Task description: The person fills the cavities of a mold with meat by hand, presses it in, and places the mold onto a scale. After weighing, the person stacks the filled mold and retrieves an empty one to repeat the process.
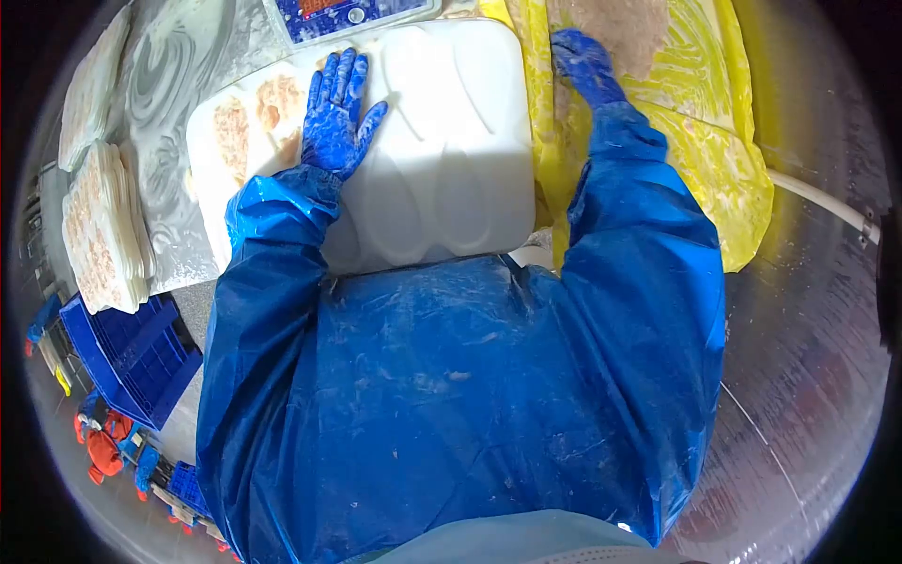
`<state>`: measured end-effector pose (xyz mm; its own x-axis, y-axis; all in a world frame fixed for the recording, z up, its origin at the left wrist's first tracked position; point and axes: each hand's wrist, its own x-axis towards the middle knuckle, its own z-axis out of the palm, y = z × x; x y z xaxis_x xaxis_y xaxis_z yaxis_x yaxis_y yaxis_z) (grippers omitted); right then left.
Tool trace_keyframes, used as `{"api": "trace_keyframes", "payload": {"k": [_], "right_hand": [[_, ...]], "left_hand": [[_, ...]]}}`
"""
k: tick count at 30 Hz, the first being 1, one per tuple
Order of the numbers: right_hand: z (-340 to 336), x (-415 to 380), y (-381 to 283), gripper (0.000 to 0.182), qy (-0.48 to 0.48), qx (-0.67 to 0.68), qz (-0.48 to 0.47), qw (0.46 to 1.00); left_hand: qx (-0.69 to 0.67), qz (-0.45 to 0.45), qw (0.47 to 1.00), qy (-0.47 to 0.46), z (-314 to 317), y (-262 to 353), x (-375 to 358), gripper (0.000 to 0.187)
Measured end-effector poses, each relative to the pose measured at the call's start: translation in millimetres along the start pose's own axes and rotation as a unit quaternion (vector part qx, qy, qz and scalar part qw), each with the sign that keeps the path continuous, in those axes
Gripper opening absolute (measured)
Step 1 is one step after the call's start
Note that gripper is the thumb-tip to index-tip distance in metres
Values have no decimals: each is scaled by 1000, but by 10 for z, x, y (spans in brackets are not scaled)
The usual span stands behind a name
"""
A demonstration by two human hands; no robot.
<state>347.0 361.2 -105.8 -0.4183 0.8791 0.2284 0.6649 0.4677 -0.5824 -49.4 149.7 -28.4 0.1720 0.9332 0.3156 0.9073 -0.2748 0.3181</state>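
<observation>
My left hand [335, 117], in a smeared blue glove, lies flat with its fingers stretched on a white moulded tray [479, 141] that has long oval hollows. Pinkish minced paste [279, 101] fills some hollows on the tray's left side, beside that hand. Over a yellow plastic liner [695, 80] my right hand [587, 68], also gloved in blue, has its fingers curled at the liner's left edge. Inside this liner is a mass of pale pinkish paste [615, 33], close to the right hand. What the curled fingers hold, if anything, is hidden.
Two stacks of thin white sheets with paste, a nearer stack [105, 226] and a farther stack [94, 89], stand at the left. A digital scale [362, 17] is behind the tray. Blue crates [132, 357] and people [105, 451] appear at lower left.
</observation>
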Motion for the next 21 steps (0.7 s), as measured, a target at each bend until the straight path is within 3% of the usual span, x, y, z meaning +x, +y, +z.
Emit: {"api": "trace_keyframes", "payload": {"k": [2, 3, 4, 6, 7, 8, 11, 14, 15, 16, 18, 19, 21], "right_hand": [[-229, 28, 158, 40, 15, 40, 93, 995], [-447, -54, 6, 38, 71, -25, 95, 993], [-419, -39, -3, 38, 67, -26, 96, 993], [-322, -22, -2, 38, 113, -124, -26, 985], [-229, -17, -58, 37, 82, 5, 31, 996], [-196, -76, -87, 37, 82, 7, 30, 996], [-323, -423, -258, 36, -87, -6, 8, 996], [-592, -564, -162, 41, -113, 90, 65, 987], [-714, -533, -700, 47, -52, 82, 113, 989], [-631, -526, -735, 47, -53, 81, 112, 989], [-394, -486, -693, 53, -49, -108, -97, 988], [-306, -434, -654, 48, -64, -50, -48, 996], [-160, -544, -328, 47, -11, -82, -47, 995]], "left_hand": [[-38, -8, 999, 18, -50, -26, -17, 67], [-80, -20, 996, 30, -66, -17, -67, 67], [-82, -23, 996, 29, -96, 17, -79, 67], [-118, -24, 991, 51, -191, 55, -101, 64], [-126, -31, 990, 53, -234, 80, -122, 62], [-124, -32, 990, 53, -290, 98, -148, 62], [-116, -50, 990, 70, -490, 75, -303, 59], [-117, -81, 988, 64, -706, 1, -512, 58], [-125, -93, 985, 72, -739, -3, -568, 57], [-113, -101, 985, 80, -773, -35, -641, 56], [-110, -115, 983, 93, -839, -116, -763, 53], [-106, -120, 982, 95, -877, -149, -808, 53], [-118, -128, 977, 124, -989, -237, -910, 51]]}}
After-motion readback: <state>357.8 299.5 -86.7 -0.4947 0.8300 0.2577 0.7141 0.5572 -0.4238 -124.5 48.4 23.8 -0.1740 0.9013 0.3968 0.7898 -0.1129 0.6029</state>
